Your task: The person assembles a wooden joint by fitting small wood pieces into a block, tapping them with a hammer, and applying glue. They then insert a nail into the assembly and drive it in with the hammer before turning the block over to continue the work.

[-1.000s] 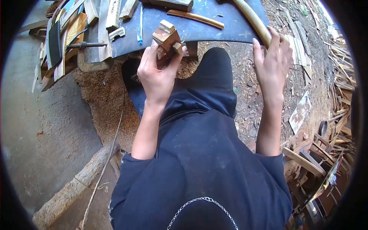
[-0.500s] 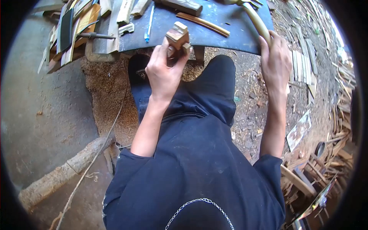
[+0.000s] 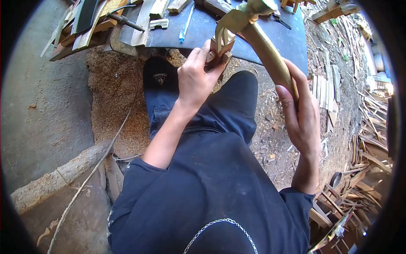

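Note:
My left hand [image 3: 196, 78] is closed around a small reddish-brown wooden block [image 3: 229, 44] with a pale piece on top, held just off the near edge of the dark blue tabletop [image 3: 292, 44]. Its lower part is hidden by my fingers. In my right hand [image 3: 301, 116] is a claw hammer [image 3: 267, 51], gripped by its wooden handle. The hammer's head is raised over the table, and its curved claw overlaps the top of the block in this view.
A blue pen [image 3: 186, 25] and a small grooved wood offcut [image 3: 159, 23] lie on the table. At the left edge sits a metal clamp [image 3: 127, 22] beside stacked wood strips with a black phone [image 3: 89, 16]. Sawdust [image 3: 114, 97] and scrap wood cover the ground.
The hammer has come off the table's far right, swinging left and toward me above the block. My left hand with the block has shifted right in view.

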{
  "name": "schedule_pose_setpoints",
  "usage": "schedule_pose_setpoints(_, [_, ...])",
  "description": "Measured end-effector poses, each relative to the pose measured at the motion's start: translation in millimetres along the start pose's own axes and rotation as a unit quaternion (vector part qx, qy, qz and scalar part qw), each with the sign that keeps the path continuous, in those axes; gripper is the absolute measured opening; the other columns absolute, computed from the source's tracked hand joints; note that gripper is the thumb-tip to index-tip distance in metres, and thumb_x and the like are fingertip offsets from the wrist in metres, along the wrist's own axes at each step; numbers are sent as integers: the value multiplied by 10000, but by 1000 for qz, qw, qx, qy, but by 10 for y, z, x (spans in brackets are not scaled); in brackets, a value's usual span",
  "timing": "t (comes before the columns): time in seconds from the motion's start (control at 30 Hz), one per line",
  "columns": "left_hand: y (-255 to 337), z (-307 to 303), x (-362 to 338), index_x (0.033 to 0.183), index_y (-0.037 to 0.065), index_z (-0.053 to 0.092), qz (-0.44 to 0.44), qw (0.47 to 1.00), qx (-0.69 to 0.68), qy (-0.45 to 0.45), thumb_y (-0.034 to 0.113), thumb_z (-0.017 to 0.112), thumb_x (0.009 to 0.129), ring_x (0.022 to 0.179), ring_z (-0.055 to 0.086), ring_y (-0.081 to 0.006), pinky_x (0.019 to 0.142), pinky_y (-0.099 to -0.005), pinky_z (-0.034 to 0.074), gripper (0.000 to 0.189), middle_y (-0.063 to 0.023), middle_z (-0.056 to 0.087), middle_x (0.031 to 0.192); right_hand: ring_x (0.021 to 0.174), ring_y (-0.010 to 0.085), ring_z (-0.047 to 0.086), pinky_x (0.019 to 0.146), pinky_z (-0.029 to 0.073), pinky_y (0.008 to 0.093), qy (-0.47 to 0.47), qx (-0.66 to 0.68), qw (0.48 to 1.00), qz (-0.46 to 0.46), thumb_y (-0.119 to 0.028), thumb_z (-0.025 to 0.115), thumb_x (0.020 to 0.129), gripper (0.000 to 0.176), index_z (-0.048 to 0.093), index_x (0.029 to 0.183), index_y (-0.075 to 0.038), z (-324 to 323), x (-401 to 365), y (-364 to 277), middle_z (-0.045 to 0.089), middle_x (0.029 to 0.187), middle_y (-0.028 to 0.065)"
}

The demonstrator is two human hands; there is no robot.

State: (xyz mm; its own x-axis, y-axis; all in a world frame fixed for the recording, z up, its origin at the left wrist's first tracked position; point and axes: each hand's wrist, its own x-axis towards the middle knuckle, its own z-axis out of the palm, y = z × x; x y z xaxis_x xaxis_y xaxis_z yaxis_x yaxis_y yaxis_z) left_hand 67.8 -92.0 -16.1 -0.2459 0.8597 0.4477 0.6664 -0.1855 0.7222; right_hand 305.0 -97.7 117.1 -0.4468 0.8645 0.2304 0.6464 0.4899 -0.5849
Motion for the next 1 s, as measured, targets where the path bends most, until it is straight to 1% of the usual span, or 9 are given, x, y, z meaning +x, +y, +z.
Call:
schedule_pose_setpoints(0.1, [13,-6,-17,1278,21,698,-3,1000,1,8,189,879,836,840,744,-306,744,-419,579,506,-130,720,940,823,170,732,723,561,360,-26,159,979,126,-223,780,986,606,449,1477,-95,-79,-20,-161,738,964,140])
schedule_pose_setpoints(0.13, [5,-10,-17,1302,16,684,6,1000,0,7,217,869,851,818,740,-322,719,-424,582,527,-136,706,930,738,113,660,676,521,298,-37,195,973,120,-235,849,929,682,423,1439,-84,-91,-10,-176,698,902,66])
schedule_pose_setpoints(0.2, [-15,-19,8,1350,5,656,28,1000,0,4,273,849,880,776,734,-356,668,-434,589,575,-149,679,909,759,107,629,672,499,270,-38,292,943,156,-198,857,912,676,431,1422,-78,-69,-10,-237,686,933,50])
schedule_pose_setpoints(0.33, [-4,-18,15,1341,-7,659,30,1000,-1,2,278,850,880,774,732,-358,670,-444,587,574,-153,682,923,794,83,600,653,487,257,-98,271,939,188,-155,771,913,557,522,1394,-23,-90,26,-267,645,971,33])
schedule_pose_setpoints(0.43, [-37,3,-5,1328,-24,664,27,1000,6,6,284,854,873,794,733,-364,683,-452,588,582,-160,684,934,689,70,562,588,446,237,-185,368,879,240,-197,735,934,594,533,1461,-12,-142,40,-291,613,965,19])
schedule_pose_setpoints(0.57, [-60,31,-30,1330,-22,664,31,999,4,16,281,858,866,803,730,-370,688,-455,585,588,-163,683,939,594,56,517,511,409,228,-127,467,837,257,-169,716,937,625,512,1506,-9,-123,57,-508,597,912,19])
schedule_pose_setpoints(0.67, [-75,28,-31,1332,-22,663,40,999,2,15,274,858,864,801,727,-372,686,-456,583,586,-163,683,944,593,53,517,509,404,225,-156,472,816,294,-171,707,940,658,486,1539,-11,-110,60,-453,585,898,16])
schedule_pose_setpoints(0.93, [-55,42,-47,1337,-25,660,31,999,-5,21,262,854,868,799,729,-363,685,-452,585,583,-151,683,943,563,61,505,491,389,222,-102,495,830,237,-159,699,931,666,485,1533,28,-197,19,-611,586,911,23])
schedule_pose_setpoints(1.0, [-42,28,-41,1337,-20,661,31,999,8,18,265,853,871,800,730,-360,686,-451,585,579,-152,684,946,563,63,510,489,390,227,-132,484,829,249,-166,699,935,671,480,1540,23,-160,39,-524,583,899,20])
